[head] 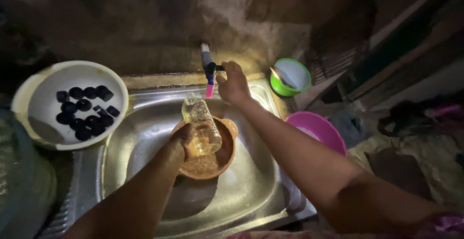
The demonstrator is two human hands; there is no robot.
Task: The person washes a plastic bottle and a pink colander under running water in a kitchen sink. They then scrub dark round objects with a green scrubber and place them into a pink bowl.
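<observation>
left hand (181, 142) grip clamped on clear bottle (202, 125) under tap (209, 69), over brown bowl (209, 159) in sink (251, 190) | right hand (234, 84) grip closed on tap handle | bottle part-filled, likely mid-rinse | dark caps (83, 111) wait in white basin (38, 103)

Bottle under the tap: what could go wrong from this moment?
1. The left hand holds the bottle tilted below the tap, so water may miss its mouth and splash into the brown bowl.
2. The right hand is on the tap handle; opening it too far could overflow the bottle.
3. Dim light makes the fill level hard to judge.
</observation>
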